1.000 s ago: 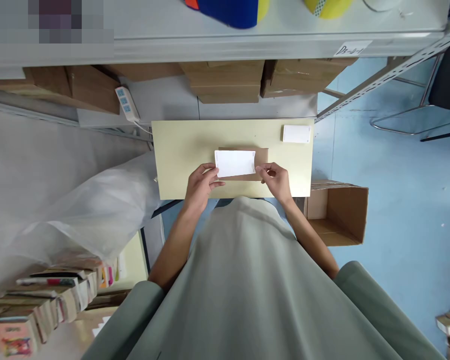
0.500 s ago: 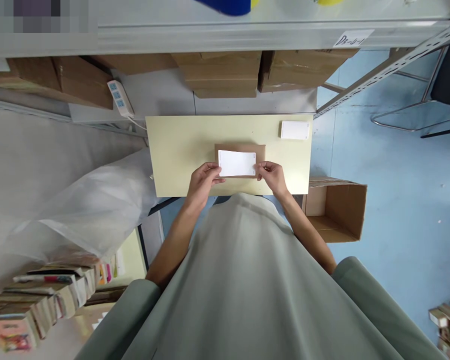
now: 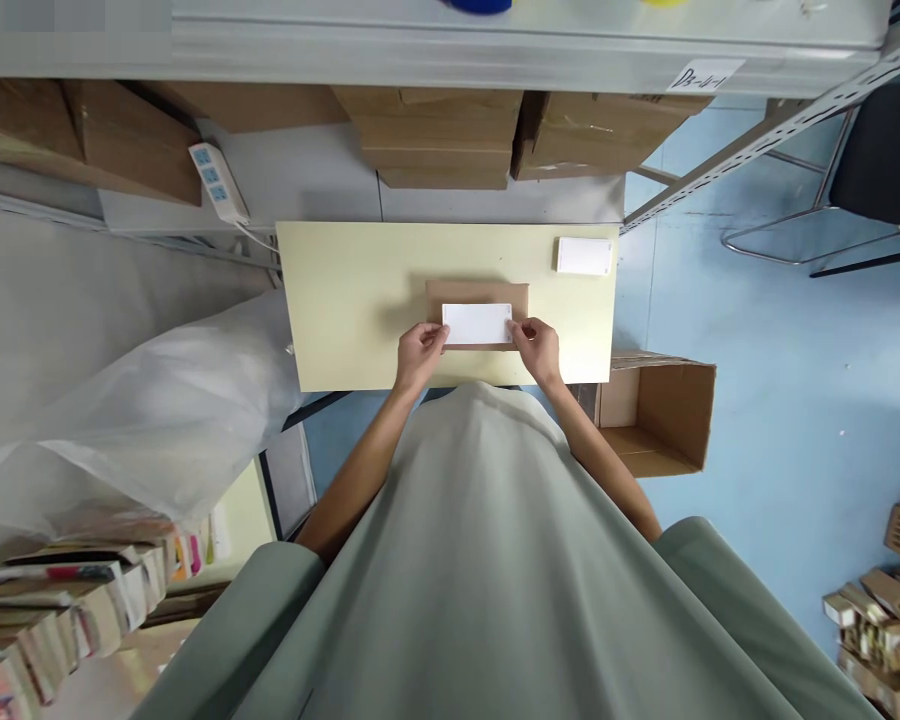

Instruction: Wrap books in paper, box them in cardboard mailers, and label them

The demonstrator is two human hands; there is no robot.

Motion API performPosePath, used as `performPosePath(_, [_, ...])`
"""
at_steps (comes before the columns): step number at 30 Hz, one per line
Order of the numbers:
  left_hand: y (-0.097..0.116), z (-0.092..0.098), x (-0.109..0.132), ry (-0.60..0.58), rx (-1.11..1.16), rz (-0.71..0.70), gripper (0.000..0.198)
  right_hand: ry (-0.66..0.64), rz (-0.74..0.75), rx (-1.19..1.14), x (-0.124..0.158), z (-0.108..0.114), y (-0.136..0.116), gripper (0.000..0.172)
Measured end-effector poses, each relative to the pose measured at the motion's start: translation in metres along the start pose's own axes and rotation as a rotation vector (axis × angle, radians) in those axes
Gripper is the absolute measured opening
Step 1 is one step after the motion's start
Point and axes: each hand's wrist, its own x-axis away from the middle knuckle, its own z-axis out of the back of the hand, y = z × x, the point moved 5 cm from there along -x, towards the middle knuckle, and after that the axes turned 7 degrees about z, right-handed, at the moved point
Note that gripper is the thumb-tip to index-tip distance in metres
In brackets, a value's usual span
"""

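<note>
A blank white label [image 3: 477, 324] lies over a flat brown cardboard box [image 3: 465, 291] on the pale yellow table [image 3: 345, 300]. At its left edge, my left hand [image 3: 420, 352] pinches the label between thumb and fingers. The right edge is pinched in the same way by my right hand [image 3: 536, 347]. Whether the label touches the box all over cannot be made out. A stack of white labels [image 3: 584, 256] rests at the table's back right corner.
Behind the table, a metal shelf [image 3: 450, 60] holds cardboard boxes [image 3: 442, 135] and a power strip [image 3: 219, 183]. An open carton [image 3: 671, 415] stands at the right. Left are a plastic bag [image 3: 165, 400] and books [image 3: 67, 600]. A chair [image 3: 881, 150] is far right.
The label now looks flatter and more level, its left edge slightly farther right. My left hand has moved in toward the box's edge and its fingers are closer together. The whole view has shifted a little.
</note>
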Motion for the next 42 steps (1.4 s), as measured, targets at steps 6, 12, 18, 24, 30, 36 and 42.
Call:
performPosePath(6, [-0.007,-0.007,-0.021,0.035,-0.148,-0.090,0.030,0.062,0.009,0.188,-0.009,-0.010,0.017,0.045])
performPosePath(12, [-0.009,-0.008,-0.032,0.067,-0.294,-0.118,0.022,0.055,0.038,0.405,-0.008,-0.020,0.020,0.039])
performPosePath(18, [-0.006,-0.011,-0.032,0.126,-0.400,-0.125,0.018,0.036,0.003,0.517,-0.008,-0.024,0.018,0.031])
performPosePath(24, [-0.004,-0.014,-0.030,0.169,-0.475,-0.127,0.017,0.025,-0.037,0.582,-0.011,-0.027,0.014,0.027])
performPosePath(30, [-0.003,-0.014,-0.031,0.156,-0.499,-0.121,0.017,-0.026,-0.091,0.594,-0.017,-0.016,0.009,0.025])
performPosePath(36, [-0.003,-0.016,-0.029,0.149,-0.544,-0.149,0.016,-0.199,-0.191,0.578,-0.010,-0.001,0.007,0.013])
performPosePath(42, [-0.004,-0.019,-0.028,0.159,-0.578,-0.171,0.017,-0.130,-0.190,0.553,-0.038,0.004,-0.001,0.016])
